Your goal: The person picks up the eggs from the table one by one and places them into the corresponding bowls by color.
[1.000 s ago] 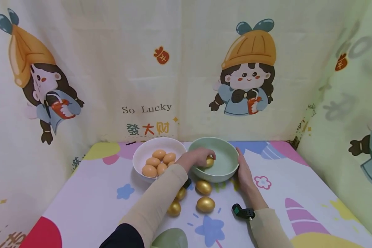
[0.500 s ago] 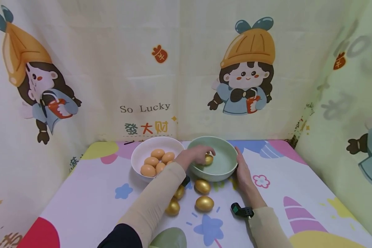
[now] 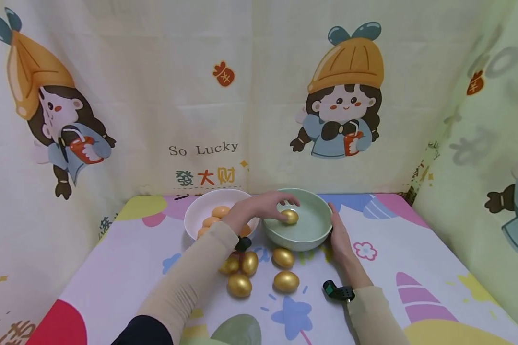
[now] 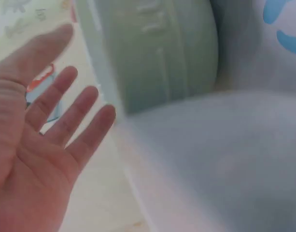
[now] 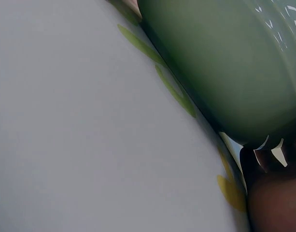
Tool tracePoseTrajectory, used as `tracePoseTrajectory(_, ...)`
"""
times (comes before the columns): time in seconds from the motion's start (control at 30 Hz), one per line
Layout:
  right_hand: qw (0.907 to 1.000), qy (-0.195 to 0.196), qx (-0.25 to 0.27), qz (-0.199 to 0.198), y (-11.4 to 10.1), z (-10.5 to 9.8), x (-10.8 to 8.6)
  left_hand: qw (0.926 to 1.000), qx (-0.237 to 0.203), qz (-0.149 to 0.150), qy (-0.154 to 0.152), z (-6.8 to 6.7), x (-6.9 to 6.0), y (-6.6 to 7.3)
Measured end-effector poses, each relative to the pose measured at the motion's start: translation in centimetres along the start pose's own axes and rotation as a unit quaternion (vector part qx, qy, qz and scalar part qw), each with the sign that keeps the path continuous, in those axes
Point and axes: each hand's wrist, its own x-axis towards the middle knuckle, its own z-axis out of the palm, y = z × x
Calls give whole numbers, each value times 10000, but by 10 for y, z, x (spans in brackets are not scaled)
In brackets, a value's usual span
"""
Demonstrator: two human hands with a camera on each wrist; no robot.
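My left hand [image 3: 265,206] hovers over the left rim of the green bowl [image 3: 311,220], fingers spread and slightly bent. A golden egg [image 3: 290,217] lies inside that bowl, by the thumb. In the left wrist view the left hand's fingers [image 4: 90,140] are apart with nothing between them. The right hand [image 3: 341,237] rests against the bowl's right outer side. Its fingers [image 5: 263,162] touch the green wall in the right wrist view. Left of the green bowl stands a white bowl [image 3: 194,213] with several brown eggs [image 3: 220,212], partly hidden by the left arm.
Several golden eggs [image 3: 240,285] lie on the patterned tablecloth [image 3: 328,321] in front of the bowls, one of them partly behind the left sleeve [image 3: 190,282]. A printed curtain [image 3: 267,115] hangs behind the table.
The left hand has let go of the golden egg in the green bowl, and its fingers have spread. It has risen and drawn left, uncovering more golden eggs. The right hand stays at the bowl.
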Motion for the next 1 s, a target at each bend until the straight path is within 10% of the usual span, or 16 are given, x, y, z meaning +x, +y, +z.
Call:
tracePoseTrajectory(0.47, 9997, 88, -206, -124, -2, -1, 0, 9967, 202, 450, 640, -14, -67, 23)
tracePoseTrajectory(0.73, 9992, 41, 283, 278, -7, -5, -1, 9951, 595, 147, 773, 2, -115, 11)
tracePoseTrajectory(1.0, 9965, 252, 642, 477, -7, -2, -4, 9931, 347, 215, 1100, 18, -127, 7)
